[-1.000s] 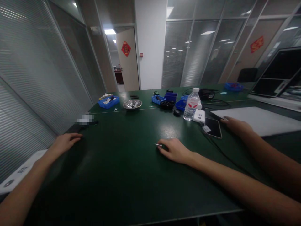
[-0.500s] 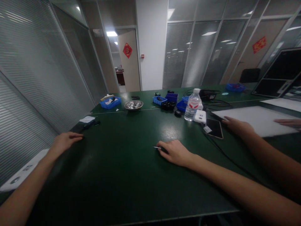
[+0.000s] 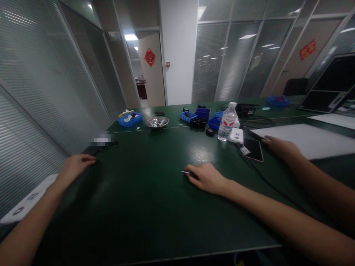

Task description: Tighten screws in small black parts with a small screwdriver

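Thin rod [image 3: 185,172] in right hand [image 3: 205,177]

a white pillar [image 3: 177,48] stands between blind-covered glass partitions [image 3: 212,62] and an open door [image 3: 152,79].

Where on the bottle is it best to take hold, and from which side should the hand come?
Probably around the middle of the bottle, from the near left. It stands upright, and its rounded body suits a sideways wrap; a white box sits close on its right and a blue tray lies behind its left side.
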The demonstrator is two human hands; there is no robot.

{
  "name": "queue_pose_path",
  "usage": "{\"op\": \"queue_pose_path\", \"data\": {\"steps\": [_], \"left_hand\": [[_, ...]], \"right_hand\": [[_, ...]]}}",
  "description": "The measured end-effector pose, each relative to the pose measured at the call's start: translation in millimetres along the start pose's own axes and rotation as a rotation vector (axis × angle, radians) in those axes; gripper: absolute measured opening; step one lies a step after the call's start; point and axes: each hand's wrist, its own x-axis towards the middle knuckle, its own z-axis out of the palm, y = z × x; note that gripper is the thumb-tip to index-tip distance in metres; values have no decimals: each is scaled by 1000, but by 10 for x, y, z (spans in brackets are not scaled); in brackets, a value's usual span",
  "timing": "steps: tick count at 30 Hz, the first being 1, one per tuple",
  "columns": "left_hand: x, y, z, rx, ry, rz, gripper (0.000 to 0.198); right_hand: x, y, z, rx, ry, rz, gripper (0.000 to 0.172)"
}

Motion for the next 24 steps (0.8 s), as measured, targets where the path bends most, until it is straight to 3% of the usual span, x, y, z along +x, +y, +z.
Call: {"op": "queue_pose_path", "data": {"steps": [9, 16, 24], "left_hand": [[-159, 197, -40, 89, 32, 89, 37], [-260, 395, -100, 97, 26, 60, 36], [-219, 349, -79, 111, 34, 78, 34]], "right_hand": [[10, 15, 40, -16, 6, -3, 27], [9, 13, 31, -16, -8, -3, 28], [5, 16, 35, -12, -6, -1, 27]]}}
